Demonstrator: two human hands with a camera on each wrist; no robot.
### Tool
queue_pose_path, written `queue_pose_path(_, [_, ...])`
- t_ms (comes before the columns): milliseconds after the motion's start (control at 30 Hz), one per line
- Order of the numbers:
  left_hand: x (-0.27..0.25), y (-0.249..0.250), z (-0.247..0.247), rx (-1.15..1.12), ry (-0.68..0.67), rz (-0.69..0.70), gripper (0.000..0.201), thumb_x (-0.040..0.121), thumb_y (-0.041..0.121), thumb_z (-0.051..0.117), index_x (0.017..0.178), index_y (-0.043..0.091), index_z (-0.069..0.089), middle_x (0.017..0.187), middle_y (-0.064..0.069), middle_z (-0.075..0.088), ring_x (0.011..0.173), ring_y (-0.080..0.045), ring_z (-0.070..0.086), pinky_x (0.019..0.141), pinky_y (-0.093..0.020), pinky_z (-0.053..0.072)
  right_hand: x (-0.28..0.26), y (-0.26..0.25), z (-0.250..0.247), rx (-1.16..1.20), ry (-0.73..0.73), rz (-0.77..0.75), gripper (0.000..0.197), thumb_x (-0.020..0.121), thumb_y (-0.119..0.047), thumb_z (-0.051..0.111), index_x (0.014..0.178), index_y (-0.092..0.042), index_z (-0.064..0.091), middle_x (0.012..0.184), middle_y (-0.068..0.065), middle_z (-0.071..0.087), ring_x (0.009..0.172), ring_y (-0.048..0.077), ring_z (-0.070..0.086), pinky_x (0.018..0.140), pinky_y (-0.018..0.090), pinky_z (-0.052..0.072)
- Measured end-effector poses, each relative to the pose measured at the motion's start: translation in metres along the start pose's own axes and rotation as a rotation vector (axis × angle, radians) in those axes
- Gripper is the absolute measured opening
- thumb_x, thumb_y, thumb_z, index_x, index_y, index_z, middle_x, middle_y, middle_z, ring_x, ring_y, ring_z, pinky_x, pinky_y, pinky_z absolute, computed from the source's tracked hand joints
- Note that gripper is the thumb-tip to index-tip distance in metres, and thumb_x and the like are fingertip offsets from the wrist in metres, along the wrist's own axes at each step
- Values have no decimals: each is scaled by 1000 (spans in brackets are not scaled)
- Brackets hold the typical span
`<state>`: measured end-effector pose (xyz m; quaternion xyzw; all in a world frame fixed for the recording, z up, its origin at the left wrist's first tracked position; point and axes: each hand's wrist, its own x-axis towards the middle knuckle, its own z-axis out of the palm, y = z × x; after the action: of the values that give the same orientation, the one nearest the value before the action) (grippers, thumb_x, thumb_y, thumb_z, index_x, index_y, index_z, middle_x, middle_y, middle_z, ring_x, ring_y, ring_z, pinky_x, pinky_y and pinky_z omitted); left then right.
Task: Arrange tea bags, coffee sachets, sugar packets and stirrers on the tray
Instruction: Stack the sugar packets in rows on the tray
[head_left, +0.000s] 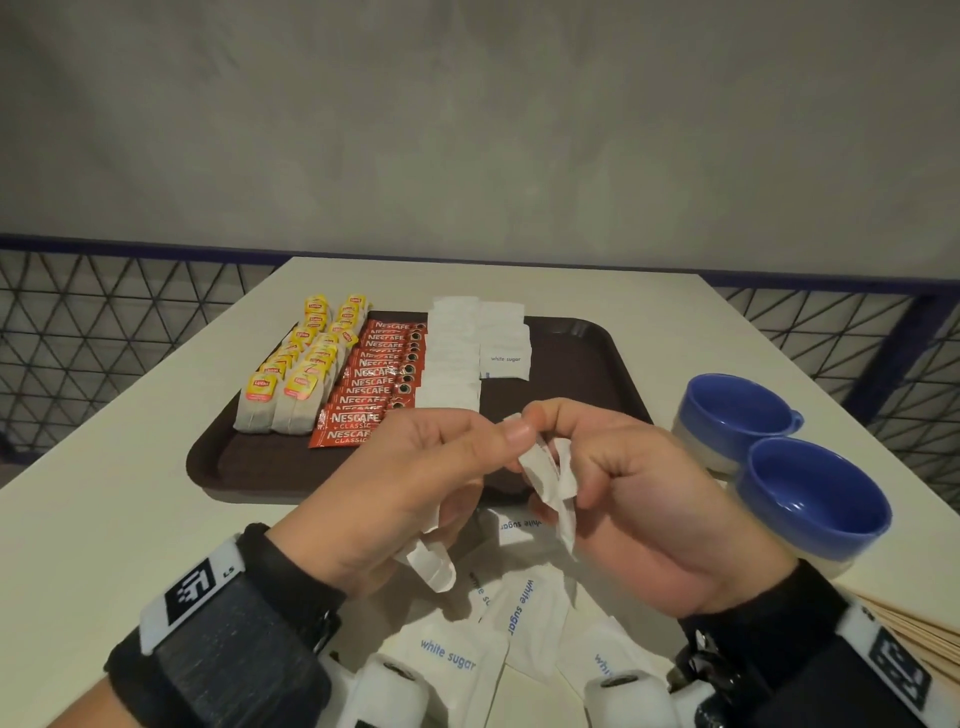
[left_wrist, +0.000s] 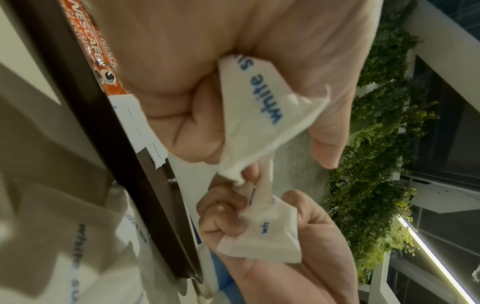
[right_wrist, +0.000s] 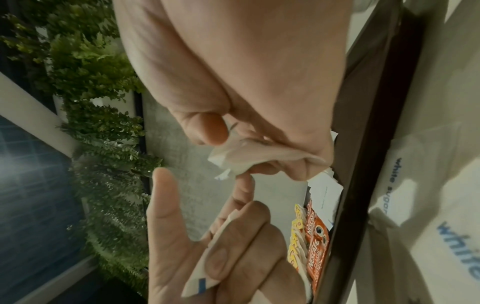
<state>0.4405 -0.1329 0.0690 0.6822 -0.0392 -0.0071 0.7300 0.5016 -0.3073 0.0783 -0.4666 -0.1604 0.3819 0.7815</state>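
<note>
Loose sugar packets (head_left: 447, 660) lie before tray (head_left: 587, 410), cups (head_left: 810, 499).

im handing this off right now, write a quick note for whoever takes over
Left hand: grips sugar packets.
Right hand: pinches a second bunch of packets, above the near tray edge.
On the tray: tea bags, coffee sachets and a sugar row, plus a short second sugar row.
Left: loose sugar packets on the table; stirrers at near right, untouched.
</note>
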Motion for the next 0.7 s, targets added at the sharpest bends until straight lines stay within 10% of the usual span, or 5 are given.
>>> queue_pose_path(133, [-1, 0, 7, 29, -43, 26, 24, 74, 12, 86, 80, 2, 65, 48, 11, 54, 37, 2, 46, 43, -8, 37, 3, 5, 3, -43, 111, -23, 50, 52, 13, 42, 89, -7, 69, 90, 25, 60, 87, 36, 55, 81, 48, 37])
queue_pose_path(233, [2, -4, 6, 65, 29, 33, 22, 72, 18, 83, 78, 4, 67, 56, 4, 55, 42, -3, 44, 45, -13, 36, 2, 4, 4, -72, 148, -82, 45, 73, 22, 46, 106, -3, 63, 100, 27, 66, 92, 35, 62, 85, 46, 47])
queue_pose_path(433, [5, -3, 3, -78, 171, 42, 16, 89, 11, 75, 79, 3, 64, 49, 4, 54, 36, -6, 42, 39, -16, 32, 1, 2, 8, -170, 225, -201, 38, 92, 4, 63, 125, -13, 57, 107, 14, 77, 92, 27, 75, 76, 35, 60])
queue_pose_path(700, [7, -1, 6, -97, 297, 162, 27, 89, 12, 69, 63, 9, 60, 44, 5, 48, 35, -6, 43, 40, -14, 36, 2, 8, 7, -302, 234, -199, 23, 86, -11, 71, 108, -4, 73, 92, 13, 76, 68, 19, 64, 58, 28, 53])
